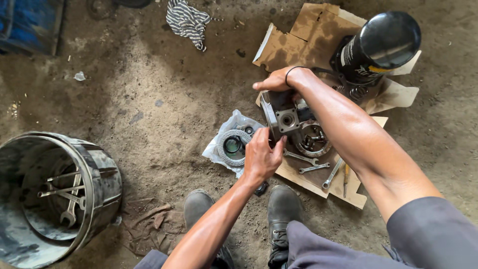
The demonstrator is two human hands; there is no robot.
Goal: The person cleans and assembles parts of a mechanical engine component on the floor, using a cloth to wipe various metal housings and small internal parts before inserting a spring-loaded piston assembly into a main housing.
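Grey cast-metal housing block (285, 115) stands on flattened brown cardboard (308, 35); right hand (279, 79) fingers clasp its top, left hand (261, 157) fingers pinch its lower edge.

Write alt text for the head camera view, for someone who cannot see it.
Seen from above, a person's right hand and left hand hold a grey metal housing over oily cardboard on a dirt floor. Wrenches lie beside it, a black cylinder behind, a metal drum at left.

dull grey metal housing (285, 115), perhaps cast; glossy black cylinder (381, 46).
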